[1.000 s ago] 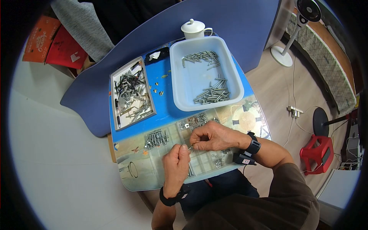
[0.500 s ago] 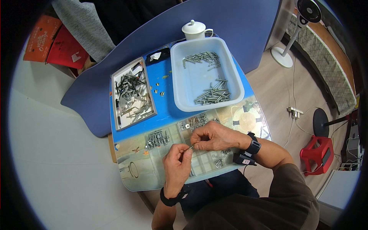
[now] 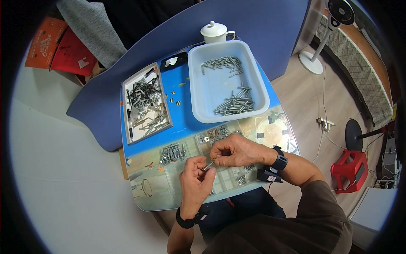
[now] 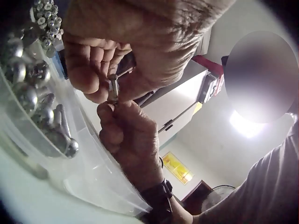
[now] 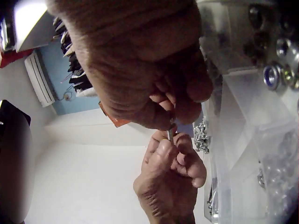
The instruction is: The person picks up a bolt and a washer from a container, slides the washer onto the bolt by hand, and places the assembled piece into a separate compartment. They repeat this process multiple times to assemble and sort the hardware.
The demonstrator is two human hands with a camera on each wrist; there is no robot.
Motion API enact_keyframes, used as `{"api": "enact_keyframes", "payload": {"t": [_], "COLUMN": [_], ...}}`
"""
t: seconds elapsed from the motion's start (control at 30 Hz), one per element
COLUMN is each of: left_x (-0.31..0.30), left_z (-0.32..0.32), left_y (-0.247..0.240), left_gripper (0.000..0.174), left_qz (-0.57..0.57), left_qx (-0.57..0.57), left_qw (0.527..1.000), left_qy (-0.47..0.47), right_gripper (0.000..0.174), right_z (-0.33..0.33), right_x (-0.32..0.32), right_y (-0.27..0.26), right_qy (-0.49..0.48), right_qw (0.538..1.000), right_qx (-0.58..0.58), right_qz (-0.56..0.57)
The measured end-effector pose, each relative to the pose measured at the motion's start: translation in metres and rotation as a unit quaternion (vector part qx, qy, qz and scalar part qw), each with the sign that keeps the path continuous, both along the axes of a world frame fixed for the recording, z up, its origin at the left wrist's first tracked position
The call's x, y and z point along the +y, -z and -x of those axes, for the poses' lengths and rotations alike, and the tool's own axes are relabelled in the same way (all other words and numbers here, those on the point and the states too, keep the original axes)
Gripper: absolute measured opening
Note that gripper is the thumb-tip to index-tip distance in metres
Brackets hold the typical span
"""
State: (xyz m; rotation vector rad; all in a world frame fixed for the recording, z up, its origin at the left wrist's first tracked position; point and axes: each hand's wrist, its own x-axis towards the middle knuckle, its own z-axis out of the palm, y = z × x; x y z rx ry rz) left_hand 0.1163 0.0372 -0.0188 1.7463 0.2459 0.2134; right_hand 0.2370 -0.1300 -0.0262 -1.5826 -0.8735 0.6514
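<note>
A short silvery bolt spans the small gap between both hands, above a clear compartment box. My left hand holds one end between thumb and curled fingers; in the right wrist view its thumb lies along the bolt. At the other end, my right hand pinches with thumb and forefinger, and those fingertips hide that tip. From the left wrist view the bolt stands between the two sets of fingertips. Several bolts fill the box's left compartment; nuts and washers lie in its far compartments.
Behind the box stands a white plastic tub with two piles of bolts. To its left is a shallow tray of mixed screws and black parts. A lidded white cup and a black pouch sit at the table's back.
The left hand's thumb has moved away from its fingers and nearer to me, so more of the bolt shows. The right hand has stayed nearly still.
</note>
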Motion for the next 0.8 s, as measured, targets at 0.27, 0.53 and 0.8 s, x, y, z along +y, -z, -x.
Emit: {"api": "enact_keyframes", "payload": {"t": [0.27, 0.53, 0.8], "left_x": [0.012, 0.016, 0.013], "left_z": [0.003, 0.002, 0.002], "left_y": [0.016, 0.018, 0.008], "left_gripper": [0.014, 0.021, 0.016], "left_qz": [-0.033, -0.070, 0.018], "left_qx": [0.025, 0.038, 0.071], "left_qw": [0.999, 0.996, 0.996], "left_qy": [0.033, 0.048, 0.052], "right_gripper": [0.012, 0.012, 0.012], "right_z": [0.000, 0.000, -0.001], "right_x": [0.000, 0.001, 0.000], "right_y": [0.002, 0.003, 0.004], "right_qy": [-0.006, 0.005, -0.009], "right_qw": [1.000, 1.000, 1.000], "right_qx": [0.010, 0.007, 0.007], "right_qz": [-0.002, -0.004, 0.006]}}
